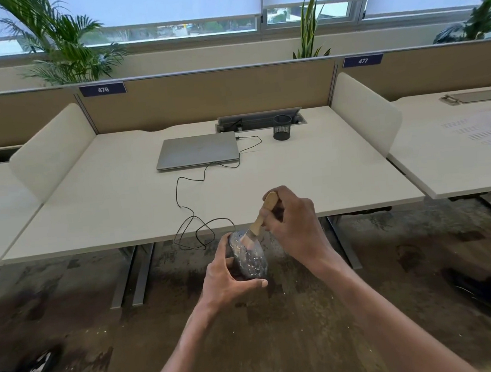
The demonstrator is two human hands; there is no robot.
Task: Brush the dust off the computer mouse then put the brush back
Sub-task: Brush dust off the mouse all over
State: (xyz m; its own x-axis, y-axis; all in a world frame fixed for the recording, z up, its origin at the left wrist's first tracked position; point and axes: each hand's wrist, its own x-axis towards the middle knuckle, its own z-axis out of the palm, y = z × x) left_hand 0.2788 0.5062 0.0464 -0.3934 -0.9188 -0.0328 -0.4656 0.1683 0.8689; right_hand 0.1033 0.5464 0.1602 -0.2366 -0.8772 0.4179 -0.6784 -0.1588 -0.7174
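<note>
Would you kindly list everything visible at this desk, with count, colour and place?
computer mouse: one, dark with pale dust, held off the desk's front edge
brush: one, wooden handle, bristles on the mouse
cable: one, black, looping from the mouse toward the laptop
laptop: one, silver, closed, mid-desk
mesh cup: one, black, right of the laptop
desk: one, white, between side panels
number labels: two, dark blue, on the rear partition
plants: three, green, by the windows
papers: white, on the neighbouring desk, right
left hand: one, gripping the mouse
right hand: one, holding the brush
</note>
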